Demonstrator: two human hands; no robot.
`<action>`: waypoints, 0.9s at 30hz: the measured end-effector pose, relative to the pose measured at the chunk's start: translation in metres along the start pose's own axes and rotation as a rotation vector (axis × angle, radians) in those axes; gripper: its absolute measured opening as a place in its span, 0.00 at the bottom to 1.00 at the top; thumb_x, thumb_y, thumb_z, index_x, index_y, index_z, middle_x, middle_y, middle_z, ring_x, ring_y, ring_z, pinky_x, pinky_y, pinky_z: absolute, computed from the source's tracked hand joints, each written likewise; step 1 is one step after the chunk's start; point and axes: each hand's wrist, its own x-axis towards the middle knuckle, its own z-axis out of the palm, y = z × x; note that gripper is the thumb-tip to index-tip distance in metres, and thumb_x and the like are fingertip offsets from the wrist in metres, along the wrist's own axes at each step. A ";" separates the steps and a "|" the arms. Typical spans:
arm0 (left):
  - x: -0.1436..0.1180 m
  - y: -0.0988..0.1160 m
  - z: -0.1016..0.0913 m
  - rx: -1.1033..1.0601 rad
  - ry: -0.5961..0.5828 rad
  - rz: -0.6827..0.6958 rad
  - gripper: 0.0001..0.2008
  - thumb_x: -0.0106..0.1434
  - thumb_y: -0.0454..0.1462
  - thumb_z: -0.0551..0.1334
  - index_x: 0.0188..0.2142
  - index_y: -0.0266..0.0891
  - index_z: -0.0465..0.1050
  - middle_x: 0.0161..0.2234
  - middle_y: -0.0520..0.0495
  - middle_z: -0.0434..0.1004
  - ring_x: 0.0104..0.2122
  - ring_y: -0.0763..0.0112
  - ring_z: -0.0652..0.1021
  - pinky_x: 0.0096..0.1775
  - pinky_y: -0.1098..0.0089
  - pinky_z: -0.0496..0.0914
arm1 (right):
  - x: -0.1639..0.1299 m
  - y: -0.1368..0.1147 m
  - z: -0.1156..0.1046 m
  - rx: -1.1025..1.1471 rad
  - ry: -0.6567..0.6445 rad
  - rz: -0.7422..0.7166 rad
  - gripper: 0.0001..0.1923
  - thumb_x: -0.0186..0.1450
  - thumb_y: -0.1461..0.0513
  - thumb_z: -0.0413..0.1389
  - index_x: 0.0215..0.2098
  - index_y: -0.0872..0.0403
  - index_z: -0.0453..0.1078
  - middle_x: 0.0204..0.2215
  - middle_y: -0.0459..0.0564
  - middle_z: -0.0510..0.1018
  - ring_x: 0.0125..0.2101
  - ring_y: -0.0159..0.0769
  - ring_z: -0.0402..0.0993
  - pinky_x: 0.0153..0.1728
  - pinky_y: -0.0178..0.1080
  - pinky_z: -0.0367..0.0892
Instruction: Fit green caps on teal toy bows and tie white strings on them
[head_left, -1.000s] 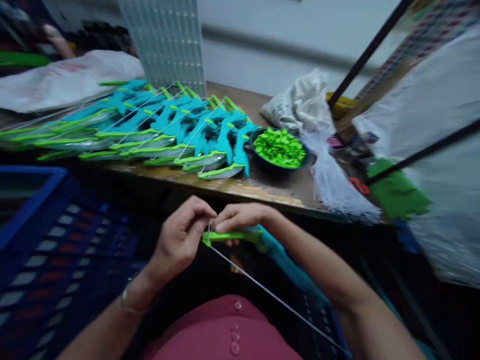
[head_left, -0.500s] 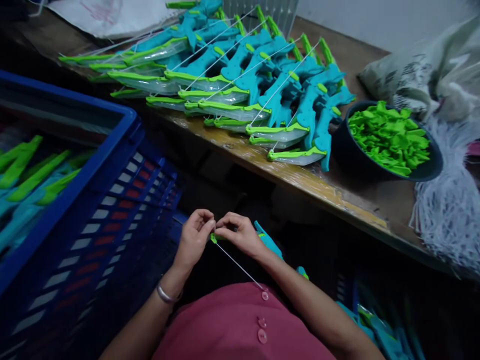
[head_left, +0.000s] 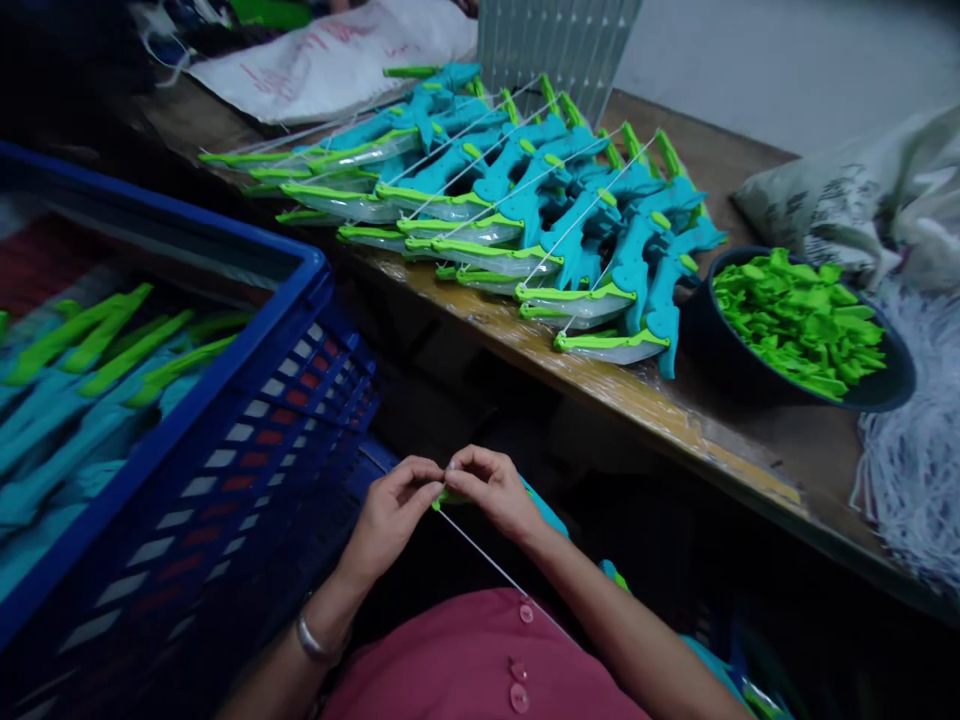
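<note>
1. Head view, surface and room: a worn wooden surface (head_left: 645,395) runs from upper left to right edge. A fanned stack of teal-and-green toy bows (head_left: 525,215), already strung, lies on it. Just right of the stack is a dark bowl (head_left: 709,345) heaped with small green plastic pieces (head_left: 799,320). A bundle of white strings (head_left: 911,480) lies at the far right, a printed sack (head_left: 840,205) behind the bowl, and a white perforated panel (head_left: 559,40) stands at the back. A blue crate (head_left: 247,350) at left holds more bow parts.
2. Hands: left hand (head_left: 394,515) and right hand (head_left: 491,490) meet fingertip to fingertip below the surface edge, both pinched on the green tip of a bow (head_left: 444,497) held over the lap. A white string (head_left: 487,560) runs taut from that tip toward the pink shirt (head_left: 465,660).
3. Versus half a second ago: the hands keep the same pinch; the view has shifted so the crate, bowl and bows all sit further right and lower.
</note>
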 end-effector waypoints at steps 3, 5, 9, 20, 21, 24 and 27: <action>-0.007 0.003 -0.005 0.060 -0.019 0.016 0.09 0.67 0.40 0.63 0.32 0.38 0.77 0.38 0.47 0.74 0.40 0.69 0.75 0.42 0.72 0.69 | 0.002 0.006 0.003 0.045 0.004 -0.035 0.16 0.60 0.52 0.66 0.31 0.56 0.71 0.23 0.43 0.72 0.24 0.28 0.66 0.29 0.32 0.62; -0.010 0.006 -0.007 0.048 -0.050 -0.005 0.09 0.66 0.40 0.63 0.31 0.38 0.77 0.38 0.47 0.73 0.39 0.69 0.74 0.40 0.72 0.70 | 0.005 0.009 0.005 0.110 0.031 -0.033 0.17 0.60 0.51 0.66 0.31 0.55 0.70 0.21 0.43 0.72 0.22 0.28 0.66 0.26 0.32 0.63; -0.011 0.011 -0.006 -0.061 -0.123 -0.107 0.09 0.63 0.40 0.65 0.31 0.37 0.76 0.38 0.47 0.68 0.35 0.70 0.73 0.33 0.72 0.72 | 0.012 0.009 0.005 0.205 0.161 -0.080 0.17 0.58 0.51 0.66 0.32 0.54 0.68 0.21 0.42 0.72 0.21 0.30 0.68 0.25 0.34 0.67; -0.002 0.002 0.015 -0.196 -0.039 -0.122 0.12 0.63 0.41 0.67 0.28 0.36 0.75 0.35 0.49 0.67 0.30 0.75 0.71 0.28 0.75 0.71 | -0.036 -0.004 -0.011 -0.594 -0.029 -0.581 0.08 0.75 0.60 0.51 0.39 0.53 0.69 0.38 0.51 0.79 0.38 0.34 0.76 0.40 0.36 0.69; -0.003 0.000 0.015 -0.208 -0.040 -0.123 0.11 0.64 0.41 0.67 0.28 0.36 0.75 0.36 0.49 0.67 0.31 0.74 0.71 0.29 0.75 0.71 | -0.038 -0.005 -0.011 -0.631 -0.058 -0.583 0.08 0.75 0.61 0.51 0.39 0.53 0.68 0.39 0.51 0.78 0.38 0.34 0.75 0.39 0.36 0.69; -0.004 -0.003 0.014 -0.228 -0.082 -0.134 0.10 0.64 0.41 0.67 0.30 0.37 0.77 0.38 0.48 0.66 0.34 0.71 0.72 0.31 0.74 0.73 | -0.039 -0.004 -0.010 -0.682 -0.053 -0.536 0.07 0.74 0.61 0.53 0.37 0.53 0.67 0.36 0.49 0.75 0.36 0.33 0.71 0.36 0.35 0.65; -0.005 -0.004 0.011 -0.206 -0.138 -0.113 0.10 0.66 0.42 0.66 0.30 0.38 0.77 0.38 0.48 0.66 0.36 0.71 0.71 0.34 0.74 0.73 | -0.034 -0.001 -0.008 -0.592 -0.010 -0.449 0.09 0.71 0.62 0.58 0.33 0.54 0.67 0.32 0.46 0.73 0.32 0.31 0.69 0.33 0.33 0.63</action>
